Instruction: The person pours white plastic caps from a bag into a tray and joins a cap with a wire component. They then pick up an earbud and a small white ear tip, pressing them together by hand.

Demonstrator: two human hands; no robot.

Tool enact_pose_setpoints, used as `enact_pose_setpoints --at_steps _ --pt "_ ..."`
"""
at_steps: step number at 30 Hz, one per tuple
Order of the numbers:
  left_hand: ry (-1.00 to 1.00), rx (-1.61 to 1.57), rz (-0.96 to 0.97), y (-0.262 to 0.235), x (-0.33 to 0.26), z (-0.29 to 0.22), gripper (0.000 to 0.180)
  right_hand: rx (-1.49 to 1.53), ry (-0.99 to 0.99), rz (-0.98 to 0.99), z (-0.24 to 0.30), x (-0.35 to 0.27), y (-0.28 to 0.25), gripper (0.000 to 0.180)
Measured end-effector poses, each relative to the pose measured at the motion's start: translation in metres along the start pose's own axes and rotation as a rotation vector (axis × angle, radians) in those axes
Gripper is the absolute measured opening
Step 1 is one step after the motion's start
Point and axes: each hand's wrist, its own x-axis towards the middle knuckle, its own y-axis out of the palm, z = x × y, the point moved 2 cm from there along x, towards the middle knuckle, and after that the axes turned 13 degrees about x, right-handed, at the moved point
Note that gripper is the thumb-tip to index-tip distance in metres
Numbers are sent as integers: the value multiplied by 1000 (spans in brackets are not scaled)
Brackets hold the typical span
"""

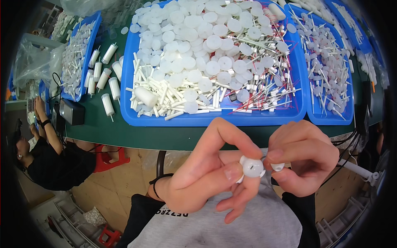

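Above my lap, in front of the table edge, my left hand (202,173) is closed on a glossy white rounded plastic part (253,167) with a small dark slot in its face. Thumb and fingers grip it from its sides. Close on the right, my right hand (308,155) pinches a small white plastic piece (277,167) between thumb and fingertips. A narrow gap separates the two pieces. The fingers hide much of both. Beyond the hands lies a large blue tray (215,120) heaped with translucent white discs (192,27), short white tubes (165,94) and thin metal pins with red strands.
White cylinders with thin stems (104,78) lie on the green table (124,136) beside a dark box (72,111). More blue trays of discs and sticks flank the big one, left (93,39) and right (331,121). At far left a person (53,165) works near a red stool (120,160).
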Motion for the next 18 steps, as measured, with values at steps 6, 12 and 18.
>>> enact_pose_setpoints --at_steps 6,12,18 --pt "93 40 30 0 2 2 15 169 38 -89 -4 -3 2 27" --pt "61 30 26 0 3 1 17 91 41 -53 -1 -3 0 26" --pt "169 -202 110 -5 3 13 24 -91 -8 -125 1 -5 8 21"
